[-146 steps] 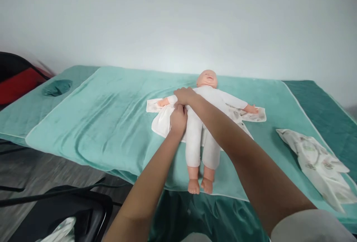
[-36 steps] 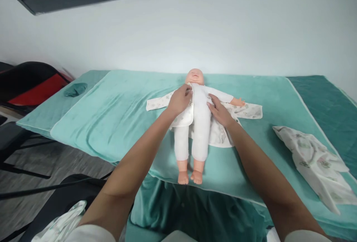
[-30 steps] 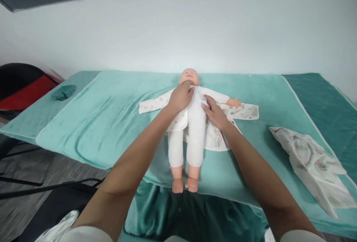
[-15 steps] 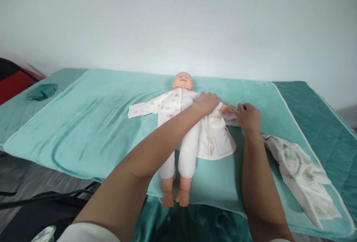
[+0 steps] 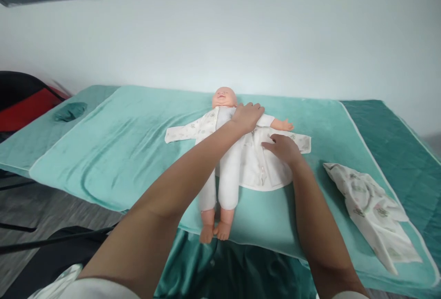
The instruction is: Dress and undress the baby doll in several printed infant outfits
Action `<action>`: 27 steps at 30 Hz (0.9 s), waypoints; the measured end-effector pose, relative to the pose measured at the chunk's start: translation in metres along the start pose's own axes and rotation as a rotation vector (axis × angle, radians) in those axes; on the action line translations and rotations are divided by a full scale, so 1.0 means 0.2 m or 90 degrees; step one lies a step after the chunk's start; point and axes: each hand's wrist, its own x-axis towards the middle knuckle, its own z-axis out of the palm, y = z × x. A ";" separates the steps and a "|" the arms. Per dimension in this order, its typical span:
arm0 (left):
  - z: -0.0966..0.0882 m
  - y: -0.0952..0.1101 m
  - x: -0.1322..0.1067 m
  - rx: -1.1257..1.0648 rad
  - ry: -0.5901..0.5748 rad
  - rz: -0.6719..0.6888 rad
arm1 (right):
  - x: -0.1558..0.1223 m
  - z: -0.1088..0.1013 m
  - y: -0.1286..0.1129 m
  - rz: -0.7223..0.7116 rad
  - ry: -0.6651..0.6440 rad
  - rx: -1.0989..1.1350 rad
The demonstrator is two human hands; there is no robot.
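Note:
A baby doll (image 5: 227,193) in white inner clothes lies on its back, head toward the wall. Its arm on the left is inside a sleeve of a white printed baby jacket (image 5: 268,170). The jacket's other half is spread open on the right, its sleeve (image 5: 303,143) flat below the doll's bare arm. My left hand (image 5: 248,117) rests on the doll's chest and shoulder, fingers extended and slightly apart. Over the spread jacket front is my right hand (image 5: 283,147), thumb and fingers apart, at the fabric near the sleeve's base.
Light green sheet (image 5: 138,152) covers the massage bed, which has a face hole (image 5: 70,111) at its left end. A folded printed white garment (image 5: 372,216) lies on the right. Behind stands a white wall (image 5: 220,37). A black and red chair (image 5: 31,101) is at far left.
My right hand has let go of the jacket sleeve end and moved left over the jacket front. The sleeve now lies flat. My left hand has shifted slightly toward the doll's chest.

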 end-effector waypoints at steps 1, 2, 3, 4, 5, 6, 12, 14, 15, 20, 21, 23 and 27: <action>0.00 0.00 -0.01 -0.002 -0.010 -0.004 | 0.01 -0.01 0.01 0.010 0.017 0.076; 0.00 -0.01 -0.02 -0.004 -0.018 -0.010 | 0.03 -0.03 0.03 0.026 0.039 0.152; 0.00 -0.01 -0.03 -0.005 -0.023 -0.016 | 0.04 -0.05 0.05 0.045 0.060 0.218; 0.00 -0.02 -0.03 -0.003 -0.024 -0.022 | 0.06 -0.07 0.07 0.062 0.079 0.269; 0.01 -0.03 -0.03 0.000 -0.022 -0.026 | 0.08 -0.09 0.08 0.076 0.095 0.309; 0.01 -0.03 -0.04 0.006 -0.021 -0.030 | 0.09 -0.10 0.10 0.085 0.109 0.347; 0.06 -0.03 -0.02 0.055 -0.037 -0.043 | 0.10 -0.13 0.10 0.014 0.172 0.633; 0.07 -0.03 -0.02 0.071 -0.038 -0.045 | 0.10 -0.14 0.10 0.001 0.180 0.687; 0.07 -0.02 -0.02 0.079 -0.040 -0.044 | 0.10 -0.14 0.09 -0.003 0.186 0.715; 0.05 -0.01 -0.03 0.109 -0.072 -0.040 | 0.11 -0.15 0.08 -0.030 0.210 0.790; 0.06 -0.01 -0.03 0.109 -0.070 -0.043 | 0.11 -0.14 0.07 -0.042 0.203 0.802; 0.08 0.00 -0.03 0.096 -0.053 -0.052 | 0.08 -0.13 0.03 -0.059 0.171 0.830; 0.13 0.01 -0.01 0.039 -0.004 -0.096 | -0.04 -0.08 -0.08 -0.089 0.067 0.822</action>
